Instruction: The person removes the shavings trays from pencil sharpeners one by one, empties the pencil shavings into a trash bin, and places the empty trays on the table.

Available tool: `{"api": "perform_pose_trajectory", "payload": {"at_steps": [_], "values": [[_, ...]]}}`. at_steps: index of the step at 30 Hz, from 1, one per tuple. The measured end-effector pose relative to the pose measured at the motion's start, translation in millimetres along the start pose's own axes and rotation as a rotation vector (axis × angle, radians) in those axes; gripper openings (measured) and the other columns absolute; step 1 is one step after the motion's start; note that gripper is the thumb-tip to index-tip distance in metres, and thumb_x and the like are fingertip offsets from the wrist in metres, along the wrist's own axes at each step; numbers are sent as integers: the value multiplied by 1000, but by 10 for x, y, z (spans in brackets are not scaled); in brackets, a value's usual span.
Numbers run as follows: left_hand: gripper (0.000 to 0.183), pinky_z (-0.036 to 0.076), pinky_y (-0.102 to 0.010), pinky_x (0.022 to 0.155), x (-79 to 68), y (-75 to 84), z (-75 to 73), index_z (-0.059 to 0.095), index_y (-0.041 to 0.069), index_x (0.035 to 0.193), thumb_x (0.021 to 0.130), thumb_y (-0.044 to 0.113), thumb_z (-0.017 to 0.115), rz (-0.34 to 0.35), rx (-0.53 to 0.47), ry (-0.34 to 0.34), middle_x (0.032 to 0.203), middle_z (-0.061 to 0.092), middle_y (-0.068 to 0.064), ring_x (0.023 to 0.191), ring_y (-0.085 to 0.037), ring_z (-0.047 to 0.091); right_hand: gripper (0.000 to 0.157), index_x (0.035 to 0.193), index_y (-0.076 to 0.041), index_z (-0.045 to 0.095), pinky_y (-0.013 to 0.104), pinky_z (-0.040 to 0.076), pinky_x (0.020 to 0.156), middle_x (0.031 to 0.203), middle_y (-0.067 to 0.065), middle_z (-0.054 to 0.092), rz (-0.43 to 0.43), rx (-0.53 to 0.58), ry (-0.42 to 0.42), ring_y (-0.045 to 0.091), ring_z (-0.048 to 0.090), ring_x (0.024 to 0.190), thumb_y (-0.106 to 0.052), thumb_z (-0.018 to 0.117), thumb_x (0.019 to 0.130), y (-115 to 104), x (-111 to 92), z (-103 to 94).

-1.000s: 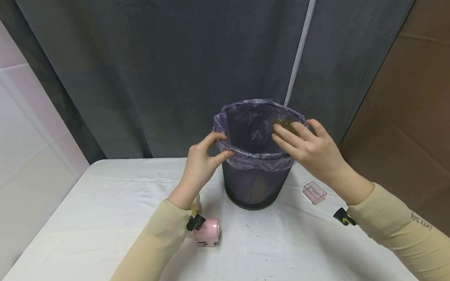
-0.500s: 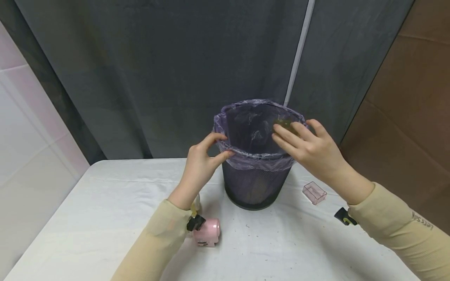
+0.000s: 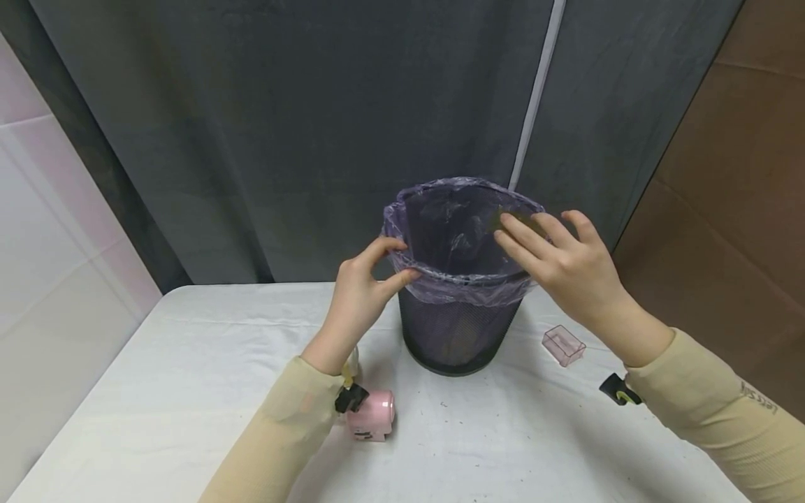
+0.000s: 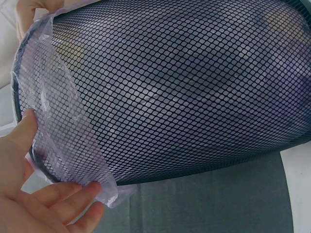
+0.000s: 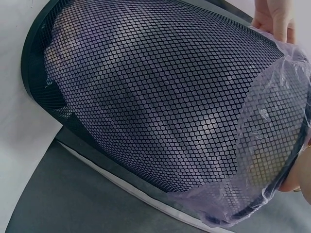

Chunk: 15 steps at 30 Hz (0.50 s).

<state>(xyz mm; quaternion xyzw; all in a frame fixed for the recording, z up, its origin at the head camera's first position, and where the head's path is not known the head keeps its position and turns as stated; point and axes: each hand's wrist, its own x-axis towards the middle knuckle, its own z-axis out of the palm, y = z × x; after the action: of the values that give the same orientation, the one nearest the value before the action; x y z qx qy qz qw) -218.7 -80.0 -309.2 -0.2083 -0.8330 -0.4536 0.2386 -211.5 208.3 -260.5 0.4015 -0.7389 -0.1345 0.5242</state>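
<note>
A black mesh wastebasket (image 3: 462, 328) stands upright at the table's back, lined with a translucent purple bag (image 3: 468, 290) folded over its rim. My left hand (image 3: 355, 293) grips the rim at its left side, thumb outside and fingers just inside; the left wrist view has this hand (image 4: 48, 189) close up. On the opposite side, the fingers of my right hand (image 3: 575, 279) reach over the rim and hold a yellow-green thing (image 3: 497, 218) at the inner wall. My fingers mostly cover it. Its yellowish patch (image 5: 267, 167) shows through the mesh in the right wrist view.
A pink cylindrical container (image 3: 372, 413) lies beside my left sleeve. Part of a whitish and yellow object (image 3: 353, 363) shows behind that wrist. To the basket's right sits a clear pink open box (image 3: 563, 345). Dark specks dot the white tablecloth (image 3: 465, 433); a grey curtain (image 3: 314, 140) hangs behind.
My right hand has shifted slightly right and up along the inner wall, with the yellow-green thing more covered by its fingers. The left hand and the wastebasket have stayed in place.
</note>
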Motion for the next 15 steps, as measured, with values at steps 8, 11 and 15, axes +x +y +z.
{"api": "perform_pose_trajectory", "payload": {"at_steps": [8, 11, 15], "values": [[37, 45, -41, 94, 1, -4, 1, 64, 15, 111, 78, 22, 80, 3, 0, 2, 116, 66, -4, 114, -20, 57, 48, 126, -8, 62, 54, 42, 79, 130, 9, 59, 59, 2, 1, 35, 56, 97, 16, 55, 85, 0, -8, -17], [37, 45, -41, 94, 5, -8, 3, 64, 15, 111, 78, 22, 80, 3, 1, 2, 116, 67, -4, 114, -20, 57, 47, 125, -8, 63, 54, 41, 79, 130, 9, 59, 89, 9, 20, 35, 57, 96, 15, 55, 86, -1, -16, -20], [37, 45, -40, 94, 7, -7, 1, 64, 15, 112, 78, 22, 80, 0, 4, 1, 116, 66, -4, 115, -20, 57, 43, 122, -10, 65, 53, 42, 78, 126, 7, 62, 146, 1, 71, 33, 58, 93, 13, 54, 87, -1, -31, -8]]}}
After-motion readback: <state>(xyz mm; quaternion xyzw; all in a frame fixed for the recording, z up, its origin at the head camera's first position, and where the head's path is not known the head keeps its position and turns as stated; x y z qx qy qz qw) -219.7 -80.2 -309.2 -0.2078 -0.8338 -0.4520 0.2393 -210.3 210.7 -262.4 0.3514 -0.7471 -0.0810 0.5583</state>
